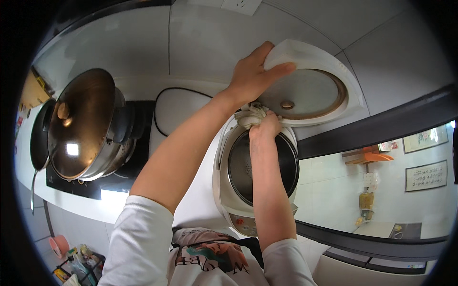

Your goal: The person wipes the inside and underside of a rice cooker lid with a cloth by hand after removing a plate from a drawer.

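A white rice cooker (222, 189) stands before me on the countertop, its lid (315, 93) raised. My left hand (252, 77) grips the lid's upper left edge, with the thumb over the inner side. In my right hand (267, 126) is a crumpled pale cloth (249, 115), pressed near the hinge between lid and body. Below that forearm lies the dark inner pot (240, 168), partly hidden by my arm. The control panel (243, 224) on the cooker's front is partly covered too.
To the left, a large lidded steel pot (84, 125) stands on a black cooktop (94, 187), beside a frying pan (38, 136). A black cable (156, 118) loops behind the counter. A dark-framed window (372, 137) borders the right side. A rack of bottles (84, 266) sits lower left.
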`<move>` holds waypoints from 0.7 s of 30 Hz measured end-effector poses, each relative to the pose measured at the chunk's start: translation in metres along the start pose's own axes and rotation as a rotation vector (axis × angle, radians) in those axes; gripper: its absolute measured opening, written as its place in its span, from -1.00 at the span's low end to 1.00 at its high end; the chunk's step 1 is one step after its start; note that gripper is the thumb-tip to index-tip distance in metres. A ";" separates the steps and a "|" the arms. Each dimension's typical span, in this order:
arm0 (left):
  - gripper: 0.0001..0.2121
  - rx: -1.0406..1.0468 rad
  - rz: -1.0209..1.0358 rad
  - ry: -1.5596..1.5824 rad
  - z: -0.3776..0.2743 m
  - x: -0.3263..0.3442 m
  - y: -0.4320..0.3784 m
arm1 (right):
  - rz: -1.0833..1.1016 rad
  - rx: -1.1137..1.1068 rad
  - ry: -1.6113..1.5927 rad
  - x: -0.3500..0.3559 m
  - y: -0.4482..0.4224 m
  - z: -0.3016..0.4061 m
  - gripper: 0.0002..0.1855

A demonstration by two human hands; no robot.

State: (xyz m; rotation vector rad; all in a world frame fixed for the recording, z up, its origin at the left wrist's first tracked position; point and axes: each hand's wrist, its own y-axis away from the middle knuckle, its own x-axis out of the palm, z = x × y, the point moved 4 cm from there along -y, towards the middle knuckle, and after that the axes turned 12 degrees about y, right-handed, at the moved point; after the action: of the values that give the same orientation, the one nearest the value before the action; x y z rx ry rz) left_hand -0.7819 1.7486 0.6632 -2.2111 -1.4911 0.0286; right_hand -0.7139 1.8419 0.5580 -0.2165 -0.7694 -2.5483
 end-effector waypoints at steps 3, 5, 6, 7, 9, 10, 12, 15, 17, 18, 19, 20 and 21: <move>-0.56 0.024 -0.008 0.095 0.006 -0.001 0.003 | 0.243 0.168 -0.147 0.009 0.008 -0.006 -0.68; -0.58 0.009 0.004 0.144 0.009 0.001 0.004 | 0.362 0.199 -0.224 0.007 0.021 -0.008 -0.70; -0.59 -0.005 0.002 0.152 0.010 -0.001 0.005 | 0.350 0.214 -0.261 0.006 0.031 -0.009 -0.74; -0.60 -0.009 0.013 0.159 0.007 0.001 0.003 | 0.386 0.207 -0.264 0.005 0.039 -0.003 -0.76; -0.62 0.062 0.008 0.024 0.002 0.001 0.006 | 0.463 0.173 -0.279 0.000 0.052 0.011 -0.79; -0.63 0.114 0.011 -0.044 -0.002 0.000 0.005 | 0.507 0.157 -0.330 -0.005 0.048 0.011 -0.82; -0.67 0.054 0.032 0.059 0.007 -0.004 0.002 | 0.454 0.061 -0.355 -0.018 0.045 0.017 -0.82; -0.69 0.128 0.039 0.060 0.003 -0.006 0.001 | 0.241 -0.332 -0.289 -0.043 0.059 0.067 -0.74; -0.70 0.124 0.030 0.027 0.005 0.001 0.002 | 0.226 -0.663 -0.181 -0.057 0.046 0.111 -0.67; -0.70 0.119 0.020 -0.003 0.005 0.001 0.004 | 0.120 -0.851 0.027 -0.062 0.043 0.136 -0.64; -0.71 0.107 0.031 0.004 0.003 0.004 0.004 | 0.002 -1.030 0.247 -0.062 0.044 0.158 -0.61; -0.71 0.095 0.040 0.009 0.001 0.007 0.004 | -0.098 -1.166 0.421 -0.055 0.045 0.171 -0.60; -0.72 0.083 0.045 0.020 0.001 0.009 0.004 | -0.200 -1.296 0.606 -0.047 0.045 0.181 -0.59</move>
State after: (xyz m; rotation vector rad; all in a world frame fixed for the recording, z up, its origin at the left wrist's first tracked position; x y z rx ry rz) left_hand -0.7750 1.7556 0.6629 -2.1721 -1.4046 0.0809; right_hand -0.6478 1.9280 0.7175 0.2492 1.1613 -2.6448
